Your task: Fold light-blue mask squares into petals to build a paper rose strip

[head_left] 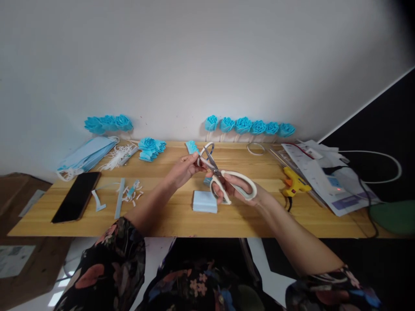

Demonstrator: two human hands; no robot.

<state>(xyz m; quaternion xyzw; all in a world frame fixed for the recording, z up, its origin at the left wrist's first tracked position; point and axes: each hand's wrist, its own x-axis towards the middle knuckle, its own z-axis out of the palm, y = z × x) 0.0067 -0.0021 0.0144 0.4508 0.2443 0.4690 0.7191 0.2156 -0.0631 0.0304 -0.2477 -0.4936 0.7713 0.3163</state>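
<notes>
My right hand (238, 188) has its thumb and fingers through the white handles of a pair of scissors (241, 183). The scissor blades are parted and point up and left, towards my left hand (186, 169). In the closed fingers of my left hand is a thin white loop (201, 152), which the blades overlap; whether they touch it I cannot tell. Just behind those fingertips shows a bright blue pleated piece (192, 147). Below both hands, on the table (168, 220), lies a pale blue folded block (205, 201). A small blue bit (207, 180) is partly hidden between the hands.
Blue fabric flowers (243, 125) stand along the wall, with more flowers (151, 149) at left. Face masks (87, 155), white cords (119, 156), a phone (76, 197) and scraps (132, 192) lie left. A yellow glue gun (294, 181), papers (324, 181) and a white ring (256, 149) lie right.
</notes>
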